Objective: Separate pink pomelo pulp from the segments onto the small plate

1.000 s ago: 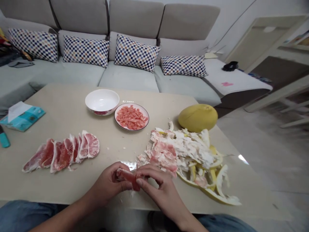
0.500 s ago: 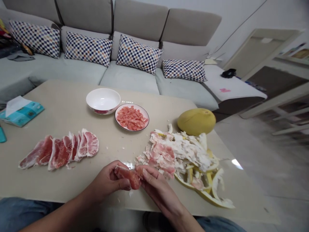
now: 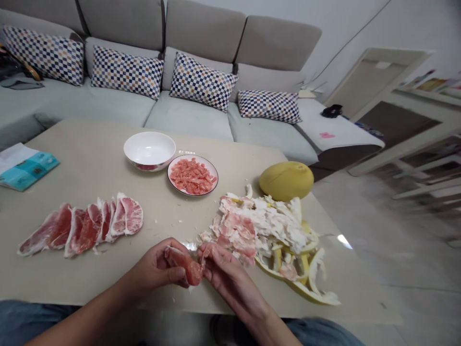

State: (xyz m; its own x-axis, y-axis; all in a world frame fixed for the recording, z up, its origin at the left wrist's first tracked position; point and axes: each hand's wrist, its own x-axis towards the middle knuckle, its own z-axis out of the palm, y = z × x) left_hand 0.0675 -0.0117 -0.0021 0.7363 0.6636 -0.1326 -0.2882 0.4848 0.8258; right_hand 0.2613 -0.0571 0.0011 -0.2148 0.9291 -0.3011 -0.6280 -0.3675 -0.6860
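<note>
Both hands meet over the near edge of the beige table (image 3: pixel 90 158). My left hand (image 3: pixel 154 269) curls around a pink pomelo segment (image 3: pixel 185 266). My right hand (image 3: pixel 225 271) pinches the same segment at its right end, fingers closed on it. Just right of the hands lies a heap of white pith and yellow peel (image 3: pixel 273 235). A row of several unpeeled pink segments (image 3: pixel 82 228) lies to the left. Behind stand a small plate of peeled pink flesh (image 3: pixel 192 175) and a white bowl (image 3: pixel 149 150).
A whole yellow pomelo (image 3: pixel 286 180) sits at the table's far right. A teal tissue pack (image 3: pixel 23 166) lies at the left edge. A grey sofa with checked cushions (image 3: pixel 201 79) runs behind the table. My knees in jeans show below the near edge.
The hands have stayed together on the segment and turned it slightly; my right hand's fingers have shifted to pinch its right end. The view has drifted a little.
</note>
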